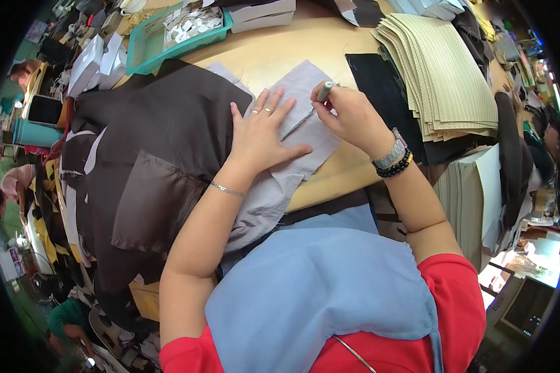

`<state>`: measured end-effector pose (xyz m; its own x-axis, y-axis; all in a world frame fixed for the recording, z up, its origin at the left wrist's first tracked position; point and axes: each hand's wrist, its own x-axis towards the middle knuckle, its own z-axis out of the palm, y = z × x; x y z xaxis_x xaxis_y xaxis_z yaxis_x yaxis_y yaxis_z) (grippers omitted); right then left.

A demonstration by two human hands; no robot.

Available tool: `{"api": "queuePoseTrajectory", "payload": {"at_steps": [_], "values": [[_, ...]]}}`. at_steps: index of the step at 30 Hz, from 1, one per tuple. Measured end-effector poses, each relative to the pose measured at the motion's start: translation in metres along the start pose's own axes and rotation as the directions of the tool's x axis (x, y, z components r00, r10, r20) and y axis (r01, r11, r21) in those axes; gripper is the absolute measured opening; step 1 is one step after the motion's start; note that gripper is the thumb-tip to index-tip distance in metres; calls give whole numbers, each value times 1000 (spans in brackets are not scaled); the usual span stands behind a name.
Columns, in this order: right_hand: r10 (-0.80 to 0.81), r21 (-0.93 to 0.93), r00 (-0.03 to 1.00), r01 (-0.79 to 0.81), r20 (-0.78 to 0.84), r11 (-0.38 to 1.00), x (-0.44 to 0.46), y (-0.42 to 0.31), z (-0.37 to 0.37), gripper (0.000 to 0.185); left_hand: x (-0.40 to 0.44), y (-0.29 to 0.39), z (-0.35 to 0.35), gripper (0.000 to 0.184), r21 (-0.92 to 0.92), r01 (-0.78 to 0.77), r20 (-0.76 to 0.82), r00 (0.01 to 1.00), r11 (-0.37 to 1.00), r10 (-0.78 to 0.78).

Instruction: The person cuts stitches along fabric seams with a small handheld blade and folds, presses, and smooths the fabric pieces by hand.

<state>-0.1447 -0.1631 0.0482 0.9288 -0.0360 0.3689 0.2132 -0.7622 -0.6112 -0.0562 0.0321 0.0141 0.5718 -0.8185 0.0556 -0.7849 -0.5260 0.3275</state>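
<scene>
My left hand (261,133) lies flat with spread fingers on a piece of pale lilac-grey fabric (302,78), pressing it against the table. My right hand (348,115) is closed around a grey marker pen (324,91), whose upper end sticks out above the fingers. A thin dark line (297,125) runs slantwise on the fabric between the two hands; I cannot tell whether it is drawn, an edge or a thin tool. Dark brown fabric (186,118) is heaped beside my left hand, with a brown pocket-like patch (155,202) on it.
A teal basket (144,50) with small white pieces stands at the far left of the wooden table (261,53). At the right are a black fabric piece (379,81) and a stack of cream patterned sheets (442,74). Other people work at the left edge.
</scene>
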Motion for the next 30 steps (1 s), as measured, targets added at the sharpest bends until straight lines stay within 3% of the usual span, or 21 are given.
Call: {"api": "queuePoseTrajectory", "payload": {"at_steps": [3,5,8,11,15,25,30], "values": [[-65,-239,997,55,-36,969,4,13,-11,10,0,1,-1,102,4,6,18,1000,1000,-6],[23,-298,997,-45,-78,953,4,36,-22,9,0,1,-3,103,2,6,23,1000,1000,-6],[-12,-321,982,-51,-190,946,4,42,-44,8,0,1,-2,104,15,5,28,1000,1000,-5],[202,130,946,-173,-254,976,-3,26,-38,8,0,1,-3,104,14,0,26,1000,1000,0],[208,247,977,-189,-53,950,-12,6,-23,6,0,0,-1,104,26,-5,17,1000,1000,5],[157,259,987,-148,-13,954,-10,7,1,9,0,1,-2,105,23,-1,19,1000,1000,0],[120,137,993,-116,-20,984,-9,12,-2,9,0,2,-3,105,27,6,29,1000,1000,-7]]}}
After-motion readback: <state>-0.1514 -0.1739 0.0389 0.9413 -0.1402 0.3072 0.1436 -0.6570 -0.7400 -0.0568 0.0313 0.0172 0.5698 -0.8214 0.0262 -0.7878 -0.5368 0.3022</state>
